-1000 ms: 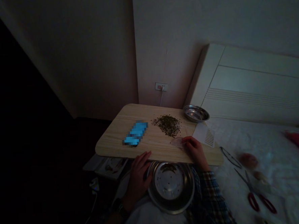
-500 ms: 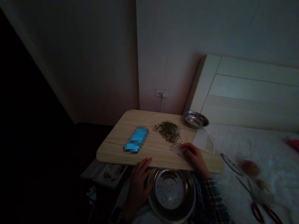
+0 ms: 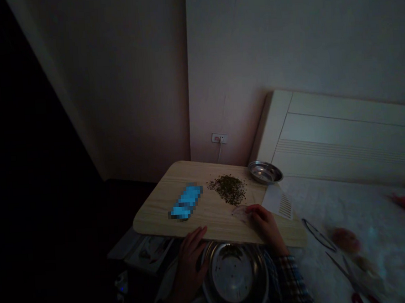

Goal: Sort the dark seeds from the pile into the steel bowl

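My right hand [image 3: 266, 224] rests over the table's near right part, fingers pinched on a thin, clear, curved-edged piece [image 3: 239, 212] that looks like plastic. Just beyond it lies a loose heap of small dark green-brown bits [image 3: 229, 188], perhaps seeds or dried leaves. My left hand [image 3: 192, 252] has its fingers stretched out at the table's near edge, beside the left rim of a large metal bowl [image 3: 263, 282]. That bowl sits below the edge, at my lap, with a few dark specks inside. Whether the left thumb touches its rim I cannot tell.
On the pale wooden table [image 3: 163, 190] lie a phone with a blurred blue screen [image 3: 187, 201], a smaller metal bowl [image 3: 265, 172] and a white slotted card [image 3: 274, 199]. Scissors [image 3: 347, 273] and a dark curved item [image 3: 319, 236] lie on the bed [image 3: 311, 195] at right.
The whole scene sits slightly lower in view, as my head has tilted up. Both hands keep nearly the same place and pose against the table.
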Action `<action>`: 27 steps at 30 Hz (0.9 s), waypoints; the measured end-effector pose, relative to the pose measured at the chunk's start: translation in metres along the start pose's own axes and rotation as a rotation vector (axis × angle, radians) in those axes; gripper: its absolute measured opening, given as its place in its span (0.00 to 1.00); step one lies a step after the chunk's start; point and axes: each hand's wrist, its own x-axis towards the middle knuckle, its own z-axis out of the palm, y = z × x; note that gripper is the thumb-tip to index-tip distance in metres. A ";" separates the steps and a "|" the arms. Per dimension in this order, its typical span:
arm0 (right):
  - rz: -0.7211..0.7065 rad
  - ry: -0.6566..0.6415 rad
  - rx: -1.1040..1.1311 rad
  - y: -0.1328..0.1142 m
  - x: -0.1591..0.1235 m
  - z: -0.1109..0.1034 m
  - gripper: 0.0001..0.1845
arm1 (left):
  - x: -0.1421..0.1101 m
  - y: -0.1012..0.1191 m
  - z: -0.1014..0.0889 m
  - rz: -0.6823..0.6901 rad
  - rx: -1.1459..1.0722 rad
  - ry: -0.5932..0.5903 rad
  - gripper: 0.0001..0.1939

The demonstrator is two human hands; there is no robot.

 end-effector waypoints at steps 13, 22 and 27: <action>0.010 -0.009 -0.009 0.000 0.000 0.000 0.11 | 0.000 -0.002 0.001 0.019 -0.002 0.012 0.16; 0.010 -0.019 -0.009 0.001 -0.001 0.000 0.11 | 0.001 0.000 -0.001 0.004 -0.004 -0.003 0.15; 0.007 -0.004 -0.011 0.002 0.000 0.000 0.12 | 0.001 0.000 -0.001 0.013 0.003 0.013 0.15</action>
